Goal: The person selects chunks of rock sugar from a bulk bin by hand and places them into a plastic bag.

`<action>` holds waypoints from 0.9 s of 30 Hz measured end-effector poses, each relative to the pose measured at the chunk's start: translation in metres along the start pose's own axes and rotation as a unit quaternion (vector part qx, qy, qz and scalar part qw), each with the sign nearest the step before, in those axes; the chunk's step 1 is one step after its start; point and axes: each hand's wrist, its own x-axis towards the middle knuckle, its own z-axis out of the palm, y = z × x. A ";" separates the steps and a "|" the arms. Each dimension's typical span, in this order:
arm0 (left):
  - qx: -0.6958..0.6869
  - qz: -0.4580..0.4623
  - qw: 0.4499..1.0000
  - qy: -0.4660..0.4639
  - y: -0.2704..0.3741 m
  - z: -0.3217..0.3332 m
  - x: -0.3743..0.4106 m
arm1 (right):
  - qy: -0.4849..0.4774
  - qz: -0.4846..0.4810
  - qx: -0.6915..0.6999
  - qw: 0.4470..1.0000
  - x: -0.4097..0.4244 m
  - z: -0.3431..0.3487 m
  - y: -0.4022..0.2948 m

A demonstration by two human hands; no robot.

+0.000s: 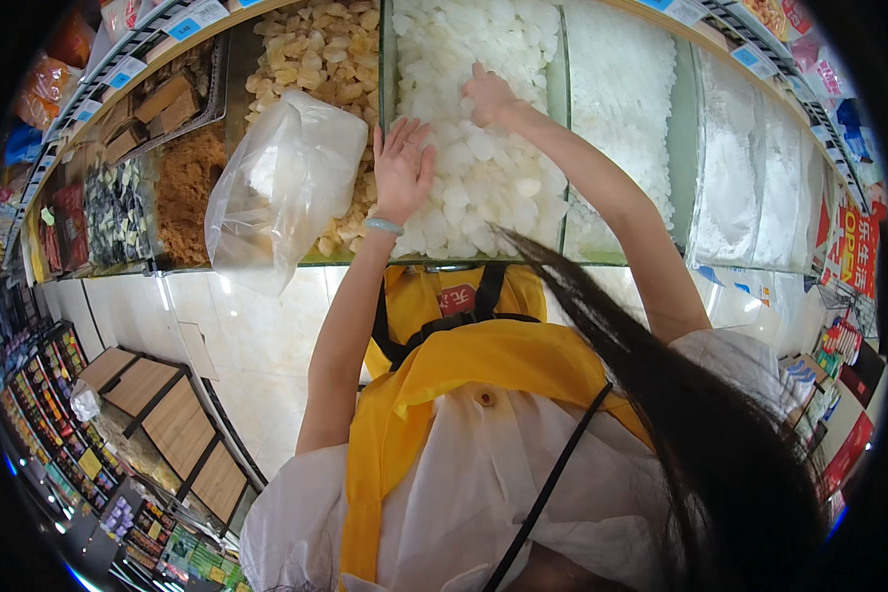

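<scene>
White rock sugar lumps fill a glass-walled bin in front of me. My left hand, palm up with fingers apart, rests at the left side of these lumps by the glass divider. Farther in, my right hand touches the lumps with a finger extended; I see nothing held in either hand. A clear plastic bag with white contents lies left of my left hand, on amber rock sugar lumps. Finer white crystals fill the bin to the right.
Brown sugar blocks and brown crumbly sugar lie at the left, beside small wrapped packets. White powdery goods occupy the right bins. A shelf rail with price tags curves along the back. Long dark hair hangs over my right side.
</scene>
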 end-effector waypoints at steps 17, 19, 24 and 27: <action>-0.075 -0.064 0.994 0.038 0.011 0.015 0.003 | 0.161 -0.088 0.335 0.924 -0.149 -0.026 -0.056; -0.068 -0.046 0.996 0.033 0.013 0.012 0.002 | 0.147 -0.123 0.315 0.930 -0.156 -0.026 -0.070; -0.041 -0.004 0.999 0.024 0.011 0.011 -0.001 | 0.133 0.076 0.386 0.909 -0.101 -0.035 -0.031; -0.061 0.001 0.998 0.025 0.011 0.009 -0.001 | 0.159 0.213 0.193 0.945 -0.046 -0.010 -0.014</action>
